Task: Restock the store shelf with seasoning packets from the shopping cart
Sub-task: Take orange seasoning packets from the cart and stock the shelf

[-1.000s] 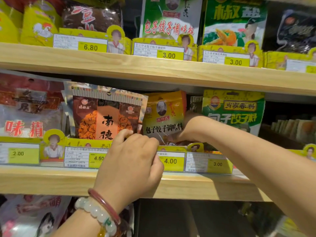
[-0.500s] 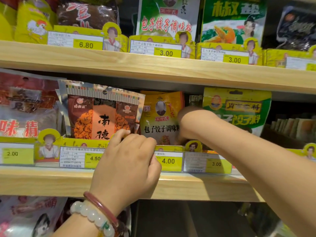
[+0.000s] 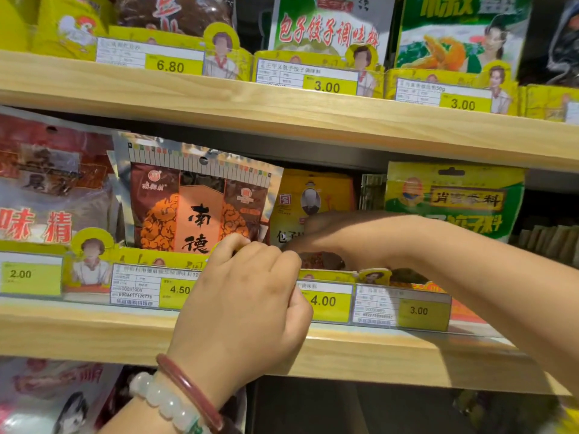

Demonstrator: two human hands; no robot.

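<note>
Both curled hands at yellow packet [image 3: 313, 195]

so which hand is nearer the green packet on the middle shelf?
Right. The right hand is blurred in front of the yellow packet, just left of the green packet. The left hand sits lower and further left, by the price tags.

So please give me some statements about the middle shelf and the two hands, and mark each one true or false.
1. The brown packet stands above the 4.50 tag. True.
2. The left hand wears two bracelets at the wrist. True.
3. The right hand reaches to the upper shelf. False: it is in front of the yellow packet on the middle shelf.
4. The green packet stands left of the brown one. False: it stands right of the yellow packet.
</note>
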